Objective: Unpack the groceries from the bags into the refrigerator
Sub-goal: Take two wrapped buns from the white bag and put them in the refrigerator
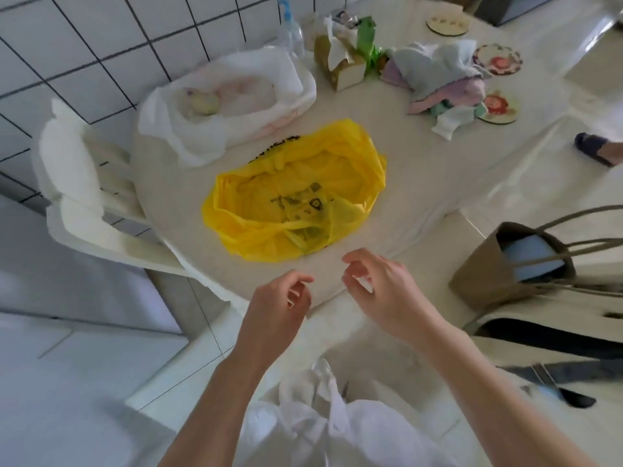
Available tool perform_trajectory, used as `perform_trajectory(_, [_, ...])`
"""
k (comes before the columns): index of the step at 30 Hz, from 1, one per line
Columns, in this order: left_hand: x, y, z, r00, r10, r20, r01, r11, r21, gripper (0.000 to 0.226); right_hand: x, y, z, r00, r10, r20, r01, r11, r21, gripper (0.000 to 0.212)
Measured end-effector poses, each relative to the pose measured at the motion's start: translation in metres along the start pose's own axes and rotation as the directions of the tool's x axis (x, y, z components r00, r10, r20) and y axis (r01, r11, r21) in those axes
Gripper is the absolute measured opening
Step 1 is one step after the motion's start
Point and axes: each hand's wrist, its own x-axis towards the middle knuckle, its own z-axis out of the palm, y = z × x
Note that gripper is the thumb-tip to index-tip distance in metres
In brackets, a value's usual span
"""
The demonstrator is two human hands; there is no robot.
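Note:
A yellow plastic bag (296, 193) lies open and slack in the middle of the round white table (421, 183); only its own printed plastic shows inside. Behind it to the left sits a white plastic bag (232, 102) with pale groceries visible through its mouth. My left hand (279, 305) and my right hand (381, 284) hover side by side over the table's near edge, just short of the yellow bag. Both have loosely curled fingers and hold nothing. The refrigerator is out of view.
A white plastic chair (84, 190) stands left of the table against the tiled wall. At the back are a tissue box (337, 62), a green packet (367, 42), a bottle (290, 28), crumpled cloths (445, 75) and coasters. A brown tote bag (515, 264) rests on a seat at right.

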Motion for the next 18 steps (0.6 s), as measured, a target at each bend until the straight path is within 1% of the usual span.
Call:
perform_trajectory(3, [0.032, 0.002, 0.001, 0.998, -0.031, -0.058, 0.031, 1.0, 0.0, 0.014, 0.039, 0.011, -0.012, 0.998, -0.044, 0.034, 0.044, 0.999, -0.014, 0.025])
perform_trajectory(6, [0.066, 0.005, 0.005, 0.99, -0.086, -0.112, 0.084, 0.996, -0.017, 0.018, 0.083, 0.027, -0.024, 0.995, -0.048, 0.09, 0.05, 0.999, -0.016, 0.025])
perform_trajectory(8, [0.091, 0.009, 0.009, 0.98, -0.126, -0.152, 0.123, 0.992, -0.028, 0.015, 0.113, 0.038, -0.033, 0.991, -0.063, 0.121, 0.064, 0.998, -0.003, 0.024])
perform_trajectory(13, [0.15, 0.028, 0.018, 0.937, -0.224, -0.266, 0.223, 0.974, -0.037, 0.016, 0.187, 0.059, -0.057, 0.974, -0.165, 0.154, 0.166, 0.986, 0.004, 0.019])
perform_trajectory(16, [0.181, 0.04, 0.019, 0.916, -0.267, -0.298, 0.268, 0.963, -0.039, 0.015, 0.228, 0.066, -0.071, 0.951, -0.217, 0.223, 0.226, 0.974, -0.017, 0.021])
perform_trajectory(18, [0.2, 0.044, 0.016, 0.906, -0.269, -0.327, 0.278, 0.96, -0.02, 0.013, 0.255, 0.069, -0.074, 0.932, -0.255, 0.256, 0.268, 0.963, -0.016, 0.02])
